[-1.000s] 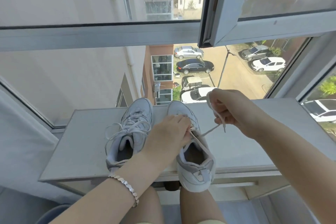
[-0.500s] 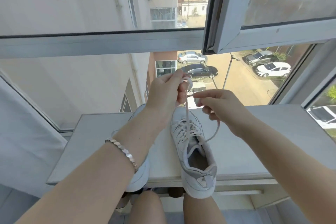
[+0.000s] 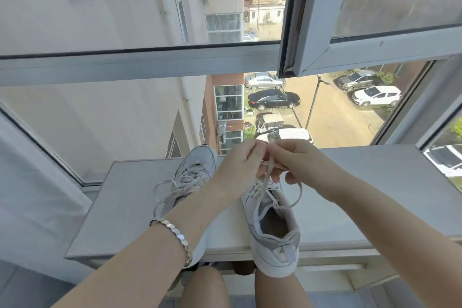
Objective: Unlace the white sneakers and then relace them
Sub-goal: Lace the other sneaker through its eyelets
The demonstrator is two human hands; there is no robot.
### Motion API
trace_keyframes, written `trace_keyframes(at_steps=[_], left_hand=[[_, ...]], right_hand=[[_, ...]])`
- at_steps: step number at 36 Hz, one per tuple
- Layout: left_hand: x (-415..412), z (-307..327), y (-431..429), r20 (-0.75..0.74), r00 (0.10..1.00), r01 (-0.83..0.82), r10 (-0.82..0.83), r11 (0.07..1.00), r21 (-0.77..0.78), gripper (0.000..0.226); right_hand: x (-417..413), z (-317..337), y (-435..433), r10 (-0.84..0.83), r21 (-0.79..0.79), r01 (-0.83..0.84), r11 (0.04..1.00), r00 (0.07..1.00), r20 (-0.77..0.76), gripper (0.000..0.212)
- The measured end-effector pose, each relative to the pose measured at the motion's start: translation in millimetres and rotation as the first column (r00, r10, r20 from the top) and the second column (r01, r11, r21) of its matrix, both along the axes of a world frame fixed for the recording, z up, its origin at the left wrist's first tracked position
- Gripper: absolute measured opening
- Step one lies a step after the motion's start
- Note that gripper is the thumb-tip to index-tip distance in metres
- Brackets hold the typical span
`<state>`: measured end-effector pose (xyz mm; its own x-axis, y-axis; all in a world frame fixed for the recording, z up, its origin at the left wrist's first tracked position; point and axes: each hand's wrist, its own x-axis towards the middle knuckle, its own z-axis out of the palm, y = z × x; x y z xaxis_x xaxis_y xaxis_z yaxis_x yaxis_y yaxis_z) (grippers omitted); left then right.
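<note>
My left hand (image 3: pixel 240 165) has come down from up high, and now both my hands meet low, just over the front of the white sneaker (image 3: pixel 272 227). My left fingers (image 3: pixel 255 152) are curled and pinch the white lace (image 3: pixel 266 175). My right hand (image 3: pixel 300 165) pinches the same lace right next to them, so my two hands touch. The lace runs tight from my fingers down into the sneaker under them. One more bit of it makes a loose loop (image 3: pixel 300 190) under my right hand. The sneaker sits on the grey ledge (image 3: pixel 125 202), and its heel sticks out over the near edge toward me. The other white sneaker (image 3: pixel 197 165) sits on the ledge to the left of my fingers, partly behind my left arm, with floppy laces. A shiny bracelet (image 3: pixel 175 232) is on my left wrist.
</note>
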<state>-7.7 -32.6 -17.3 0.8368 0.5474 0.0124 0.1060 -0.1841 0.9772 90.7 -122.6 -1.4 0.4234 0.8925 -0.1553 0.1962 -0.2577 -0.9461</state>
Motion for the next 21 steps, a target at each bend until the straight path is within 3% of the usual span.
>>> trace_keyframes(at_steps=[4, 6, 9, 12, 16, 19, 21], left_hand=[[-6.3, -10.9, 2.1, -0.089, 0.996, 0.01, 0.002, 0.991, 0.137, 0.026], [-8.1, -15.0, 1.1, -0.122, 0.992, 0.04, -0.027, 0.993, 0.107, 0.027], [-9.9, -15.6, -3.8, -0.12, 0.991, 0.071, -0.066, 0.997, 0.042, 0.027], [-10.6, -15.0, -4.9, -0.12, 0.99, 0.074, -0.072, 0.997, 0.016, 0.021], [-13.8, -12.7, -3.8, -0.099, 0.995, 0.046, -0.034, 0.991, 0.126, 0.025], [-19.2, -6.1, -1.4, -0.083, 0.996, 0.008, 0.018, 0.954, 0.299, 0.028], [-22.2, -6.8, 0.8, -0.068, 0.997, 0.0, 0.03, 0.917, 0.399, 0.024]], right_hand=[[2.7, -1.2, -0.5, -0.161, 0.061, 0.152, 0.986, 0.97, 0.184, 0.018], [5.4, -4.5, -0.5, -0.22, 0.095, 0.202, 0.975, 0.939, 0.263, 0.009], [5.9, -6.3, -1.9, -0.209, 0.134, 0.175, 0.975, 0.927, 0.311, 0.017], [5.3, -5.7, -1.9, -0.199, 0.146, 0.15, 0.978, 0.887, 0.417, 0.005], [5.2, -6.0, -8.2, -0.027, 0.002, 0.032, 1.0, 0.838, 0.544, 0.027], [7.2, -8.5, -14.9, 0.146, -0.123, -0.098, 0.988, 0.86, 0.49, 0.029], [8.2, -11.9, -17.4, 0.19, -0.136, -0.145, 0.98, 0.883, 0.43, 0.019]])
